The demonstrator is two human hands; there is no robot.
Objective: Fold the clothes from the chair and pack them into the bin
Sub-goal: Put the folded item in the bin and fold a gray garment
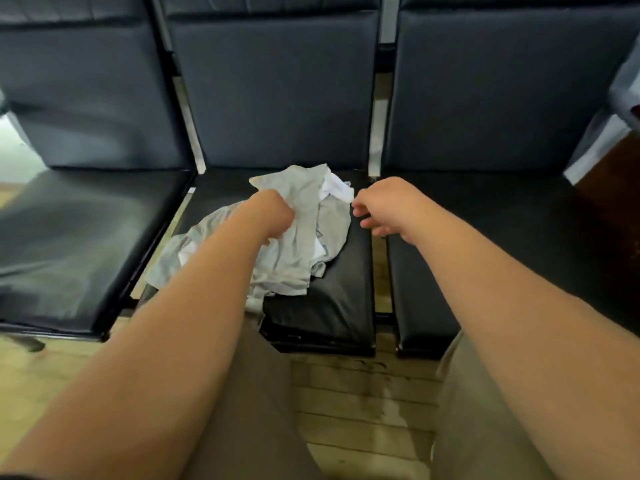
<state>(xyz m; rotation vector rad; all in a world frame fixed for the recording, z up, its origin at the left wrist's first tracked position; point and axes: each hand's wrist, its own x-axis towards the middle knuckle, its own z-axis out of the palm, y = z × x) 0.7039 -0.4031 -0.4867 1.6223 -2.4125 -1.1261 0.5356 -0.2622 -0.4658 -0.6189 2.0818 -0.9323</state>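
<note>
Head view, looking down over both bare forearms toward a row of three dark padded seats with upright backs.

The clothes (304,251) are a rumpled heap of pale grey fabric with a few white pieces mixed in. They lie on the seat of the middle chair (329,306), covering its left and rear part. The heap's left edge spills over the gap toward the neighbouring left chair (69,244). The front right part of the middle seat is bare black padding.

The left hand (273,213) is on top of the heap, near its rear. Its fingers are curled down into the grey fabric and grip a bunch of it, and the cloth wrinkles around the knuckles.

The right hand (384,206) hovers at the right rear corner of the same seat, just beside the heap's right edge. Its fingers are loosely bent and spread, and hold nothing. One fingertip is very close to a white piece at the back of the heap, but whether it touches cannot be told. The two hands are apart, with the rear of the heap between them.

The right chair (519,237) stands beside the middle one with a narrow gap between. At the bottom, the person's legs in grey-green trousers (249,393) stand on a pale plank floor (363,393).
</note>
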